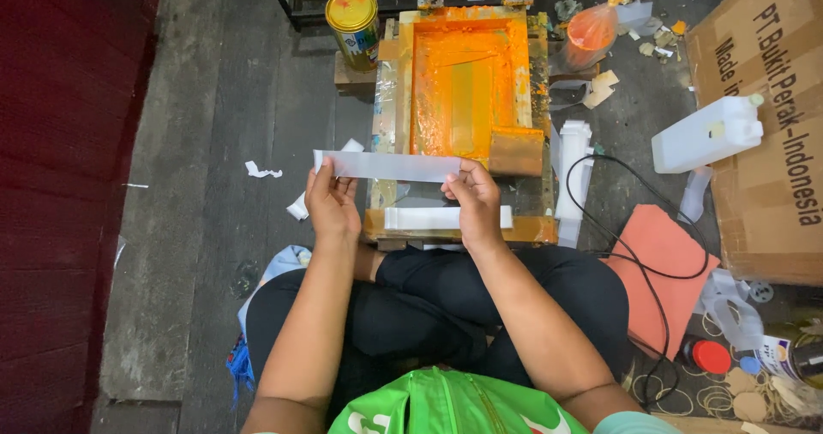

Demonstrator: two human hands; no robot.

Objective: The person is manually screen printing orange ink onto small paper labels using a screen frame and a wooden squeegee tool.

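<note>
A worn grey plank floor [223, 134] runs underneath, littered with paper scraps [262, 171]. A dark red wall [60, 185] closes the left side. At right leans a large brown cardboard box [763, 134], with a salmon mat [664, 267] and black cable [643, 220] near it

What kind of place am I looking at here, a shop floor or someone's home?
Most likely a small, informal screen-printing workshop on the floor. An orange-inked printing frame lies in front, with a paint tin and a white jerrycan nearby. The left hand and right hand hold a white strip.
</note>
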